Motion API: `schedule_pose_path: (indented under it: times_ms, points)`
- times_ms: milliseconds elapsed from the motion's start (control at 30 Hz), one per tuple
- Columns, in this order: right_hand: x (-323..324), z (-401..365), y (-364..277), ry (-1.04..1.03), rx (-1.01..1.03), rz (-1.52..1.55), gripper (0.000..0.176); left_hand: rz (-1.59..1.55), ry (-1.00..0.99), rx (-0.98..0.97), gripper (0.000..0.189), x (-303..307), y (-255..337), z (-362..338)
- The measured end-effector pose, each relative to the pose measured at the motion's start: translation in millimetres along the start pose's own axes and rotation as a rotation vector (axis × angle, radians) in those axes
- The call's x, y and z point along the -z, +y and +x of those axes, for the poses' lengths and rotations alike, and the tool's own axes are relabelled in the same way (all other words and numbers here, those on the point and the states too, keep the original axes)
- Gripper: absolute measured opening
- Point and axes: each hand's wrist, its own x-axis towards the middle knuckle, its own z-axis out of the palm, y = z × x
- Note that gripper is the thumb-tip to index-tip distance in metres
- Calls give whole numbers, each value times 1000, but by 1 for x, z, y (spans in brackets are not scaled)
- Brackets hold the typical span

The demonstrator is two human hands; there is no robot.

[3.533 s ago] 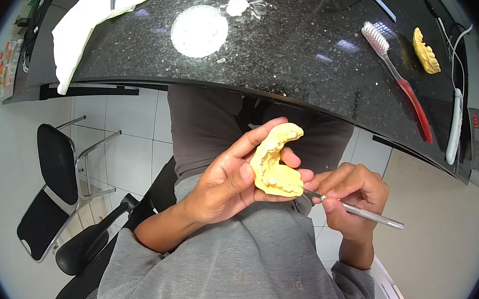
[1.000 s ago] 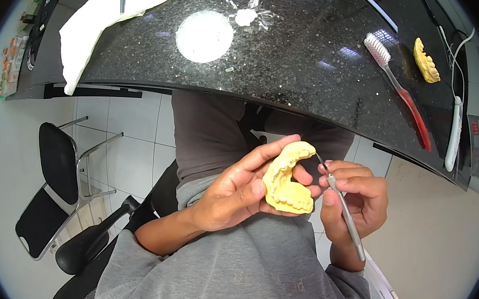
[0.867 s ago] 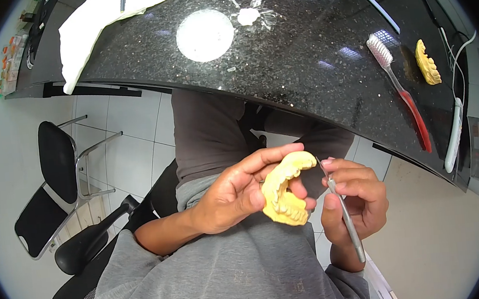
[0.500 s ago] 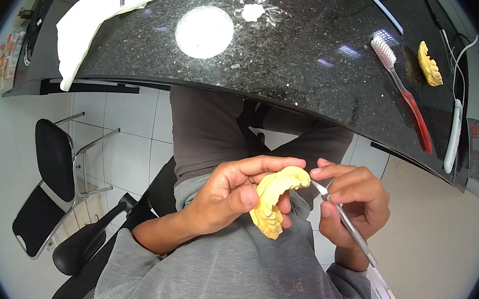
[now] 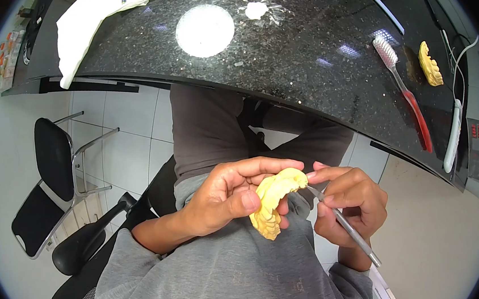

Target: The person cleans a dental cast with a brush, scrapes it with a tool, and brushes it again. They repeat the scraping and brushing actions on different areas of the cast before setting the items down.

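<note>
Your left hand (image 5: 224, 199) pinches the yellow dental cast (image 5: 272, 200) between thumb and curled fingers; your right hand (image 5: 350, 205), at 3 o'clock, grips the metal tool (image 5: 346, 228), tip touching the cast

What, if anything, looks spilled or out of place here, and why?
A white blob with thin splashes sits on the dark countertop near its far side; it looks like a spill. Nothing else stands out.
</note>
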Motion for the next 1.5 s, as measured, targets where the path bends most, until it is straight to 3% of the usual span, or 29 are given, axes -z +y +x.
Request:
schedule_pose_path:
  times_ms: [1500]
  points:
    - [-20,-17,13,101,17,-122,23,-28,105,91,77,0,0,2]
